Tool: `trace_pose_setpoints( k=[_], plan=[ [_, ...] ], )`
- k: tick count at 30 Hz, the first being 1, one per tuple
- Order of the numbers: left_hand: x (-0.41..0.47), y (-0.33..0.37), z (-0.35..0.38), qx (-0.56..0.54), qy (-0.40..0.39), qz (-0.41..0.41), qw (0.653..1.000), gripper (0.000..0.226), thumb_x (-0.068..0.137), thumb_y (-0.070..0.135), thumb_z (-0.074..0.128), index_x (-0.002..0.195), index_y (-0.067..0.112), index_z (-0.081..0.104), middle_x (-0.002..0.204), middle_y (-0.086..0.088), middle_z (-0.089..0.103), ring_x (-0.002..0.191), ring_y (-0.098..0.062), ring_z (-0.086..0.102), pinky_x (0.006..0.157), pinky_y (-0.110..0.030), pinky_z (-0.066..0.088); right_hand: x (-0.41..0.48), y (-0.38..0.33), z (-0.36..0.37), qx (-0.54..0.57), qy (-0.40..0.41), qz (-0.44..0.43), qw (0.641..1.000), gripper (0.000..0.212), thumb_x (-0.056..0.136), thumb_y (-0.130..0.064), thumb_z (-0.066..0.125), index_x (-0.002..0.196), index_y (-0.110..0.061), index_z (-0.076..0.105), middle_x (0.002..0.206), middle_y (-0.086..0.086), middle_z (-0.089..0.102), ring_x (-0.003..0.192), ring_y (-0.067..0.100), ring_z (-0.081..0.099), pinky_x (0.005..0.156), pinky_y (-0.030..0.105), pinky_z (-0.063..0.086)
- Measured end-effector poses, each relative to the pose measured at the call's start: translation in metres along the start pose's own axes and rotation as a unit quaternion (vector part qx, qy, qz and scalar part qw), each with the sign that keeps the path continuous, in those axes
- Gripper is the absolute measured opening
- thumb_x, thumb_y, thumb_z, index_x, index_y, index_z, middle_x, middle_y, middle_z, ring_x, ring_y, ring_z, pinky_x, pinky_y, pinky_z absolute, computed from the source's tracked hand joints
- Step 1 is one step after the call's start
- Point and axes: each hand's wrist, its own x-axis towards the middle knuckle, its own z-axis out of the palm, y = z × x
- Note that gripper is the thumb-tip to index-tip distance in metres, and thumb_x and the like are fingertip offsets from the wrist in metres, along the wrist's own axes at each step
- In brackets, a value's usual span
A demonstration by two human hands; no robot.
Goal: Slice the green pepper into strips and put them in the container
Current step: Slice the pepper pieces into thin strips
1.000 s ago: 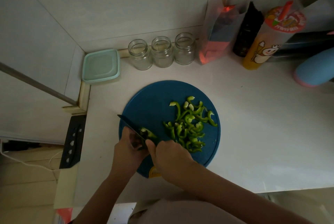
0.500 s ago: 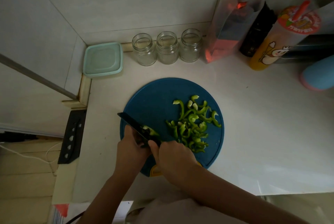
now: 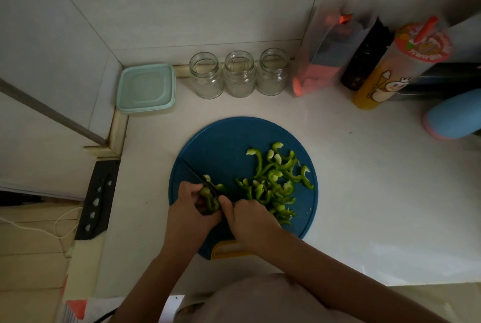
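A round blue cutting board (image 3: 223, 145) lies on the white counter. A pile of green pepper strips (image 3: 273, 182) covers its right half. My left hand (image 3: 188, 214) holds the last uncut piece of green pepper (image 3: 209, 196) at the board's near left. My right hand (image 3: 250, 221) grips the handle of a dark knife (image 3: 194, 173), whose blade runs up and left across the pepper piece. A pale green lidded container (image 3: 145, 88) sits in the back left corner.
Three glass jars (image 3: 239, 73) stand along the back wall. A clear bag (image 3: 325, 57), a dark bottle (image 3: 364, 59), an orange drink cup (image 3: 390, 67) and a blue object (image 3: 455, 116) crowd the back right. The counter's left edge drops off near a black knife sheath (image 3: 97, 200).
The camera has shifted slightly. The knife blade sits lower against the pepper piece, and a fresh small bit of pepper lies beside the blade.
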Motion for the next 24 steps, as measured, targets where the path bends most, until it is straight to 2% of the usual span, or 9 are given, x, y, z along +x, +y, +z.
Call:
trace_pose_setpoints(
  k=[5, 9, 11, 14, 16, 18, 21, 24],
  plan=[
    [-0.003, -0.009, -0.004, 0.006, -0.02, 0.035, 0.999, 0.059, 0.062, 0.018, 0.086, 0.103, 0.021, 0.044, 0.084, 0.024, 0.054, 0.076, 0.008, 0.056, 0.062, -0.002, 0.044, 0.0, -0.006, -0.007, 0.011, 0.01, -0.009, 1.0, 0.05, 0.103, -0.043, 0.014, 0.065, -0.016, 0.034, 0.064, 0.003, 0.037, 0.076, 0.025, 0.047, 0.071, 0.031, 0.038],
    [-0.01, -0.015, 0.001, -0.004, -0.019, 0.046, 0.999, 0.061, 0.063, 0.017, 0.086, 0.106, 0.022, 0.042, 0.087, 0.023, 0.055, 0.079, 0.009, 0.056, 0.065, -0.004, 0.045, -0.005, 0.001, -0.004, 0.11, 0.029, 0.001, 0.994, 0.05, 0.101, -0.048, 0.017, 0.063, -0.02, 0.035, 0.063, 0.001, 0.042, 0.066, 0.02, 0.046, 0.069, 0.029, 0.035],
    [-0.011, -0.018, 0.005, -0.037, 0.0, 0.032, 0.999, 0.06, 0.065, 0.017, 0.085, 0.107, 0.021, 0.043, 0.091, 0.021, 0.057, 0.082, 0.005, 0.059, 0.067, -0.008, 0.048, -0.01, 0.006, -0.007, 0.18, 0.056, 0.013, 0.982, 0.051, 0.099, -0.051, 0.022, 0.062, -0.02, 0.038, 0.061, -0.001, 0.042, 0.056, 0.011, 0.04, 0.061, 0.028, 0.035],
    [-0.01, -0.021, 0.012, -0.104, 0.003, 0.017, 0.994, 0.058, 0.067, 0.005, 0.082, 0.109, 0.019, 0.044, 0.099, 0.008, 0.061, 0.09, -0.003, 0.062, 0.073, -0.013, 0.053, -0.018, 0.012, -0.014, 0.23, 0.079, 0.019, 0.97, 0.054, 0.097, -0.054, 0.026, 0.061, -0.018, 0.041, 0.058, -0.001, 0.042, 0.052, 0.008, 0.038, 0.052, 0.018, 0.031],
    [-0.009, -0.022, 0.014, -0.128, 0.008, 0.015, 0.992, 0.059, 0.065, 0.002, 0.082, 0.108, 0.018, 0.045, 0.103, -0.003, 0.061, 0.094, -0.013, 0.063, 0.078, -0.022, 0.055, -0.025, 0.014, -0.013, 0.197, 0.074, -0.005, 0.978, 0.054, 0.096, -0.056, 0.024, 0.06, -0.019, 0.04, 0.057, -0.002, 0.042, 0.051, 0.007, 0.038, 0.052, 0.018, 0.031],
    [-0.009, -0.023, 0.014, -0.129, 0.015, 0.019, 0.991, 0.058, 0.064, 0.005, 0.084, 0.108, 0.016, 0.047, 0.105, -0.006, 0.061, 0.095, -0.015, 0.063, 0.083, -0.029, 0.054, -0.036, 0.015, -0.007, 0.157, 0.076, -0.037, 0.984, 0.053, 0.097, -0.055, 0.025, 0.059, -0.019, 0.038, 0.055, -0.002, 0.04, 0.049, 0.008, 0.036, 0.052, 0.021, 0.031],
    [-0.01, -0.022, 0.015, -0.116, 0.029, 0.029, 0.992, 0.058, 0.063, 0.009, 0.085, 0.109, 0.013, 0.05, 0.103, -0.004, 0.062, 0.094, -0.012, 0.063, 0.083, -0.025, 0.053, -0.051, 0.019, 0.002, 0.148, 0.098, -0.069, 0.982, 0.055, 0.094, -0.055, 0.03, 0.055, -0.017, 0.034, 0.049, -0.002, 0.035, 0.046, 0.012, 0.036, 0.053, 0.025, 0.031],
    [-0.012, -0.019, 0.014, -0.088, 0.041, 0.031, 0.995, 0.055, 0.062, 0.014, 0.086, 0.105, 0.014, 0.05, 0.102, -0.003, 0.062, 0.092, -0.01, 0.062, 0.079, -0.02, 0.051, -0.056, 0.023, 0.009, 0.092, 0.104, -0.082, 0.987, 0.055, 0.085, -0.064, 0.021, 0.057, -0.019, 0.037, 0.052, -0.004, 0.04, 0.05, 0.013, 0.04, 0.053, 0.025, 0.03]
  ],
)
